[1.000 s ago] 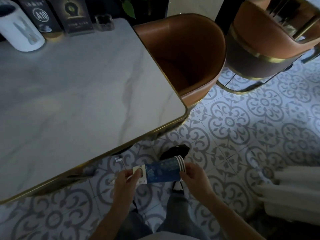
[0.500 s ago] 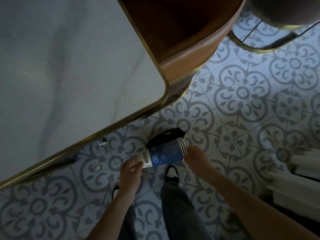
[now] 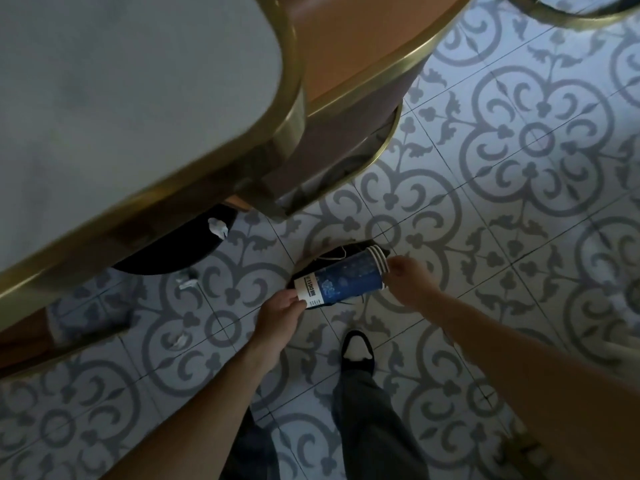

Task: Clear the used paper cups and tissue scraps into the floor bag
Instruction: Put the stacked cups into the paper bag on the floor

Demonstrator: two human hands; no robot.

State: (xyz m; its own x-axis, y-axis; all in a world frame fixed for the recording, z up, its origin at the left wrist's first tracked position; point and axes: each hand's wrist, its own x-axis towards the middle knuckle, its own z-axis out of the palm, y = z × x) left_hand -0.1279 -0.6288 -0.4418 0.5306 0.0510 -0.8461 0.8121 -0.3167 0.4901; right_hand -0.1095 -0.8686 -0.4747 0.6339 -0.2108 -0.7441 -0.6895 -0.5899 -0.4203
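Both hands held a nested stack of blue paper cups (image 3: 341,280) sideways, low over the floor. The left hand (image 3: 282,315) pinched the base end, thumb and fingers closed on the white label. The right hand (image 3: 407,280) was closed loosely around the rim end, where several white rims showed one inside another. Exact cup count could not be read; at least three or four rims were visible.

Directly under the stack, just beyond both hands, lay a dark bag (image 3: 332,261) on the patterned tile floor (image 3: 519,150), with thin string handles showing at its top edge. The cups partly covered it, so whether its mouth stood open could not be told. The cups were above it, not yet inside.

Left of the left hand, tissue scraps were on the floor: one crumpled white piece (image 3: 218,227) farther away at the dark table base (image 3: 173,251), a second (image 3: 187,282) nearer, and a third (image 3: 178,340) nearest the left forearm. The visible part of the table top (image 3: 121,98), beyond and to the left of the hands, carried no cups.

Judgement: the cups appeared gathered and stacked, close to being dropped in. Remaining: release the stack into the bag, then collect at least three scraps. Roughly the halfway point.
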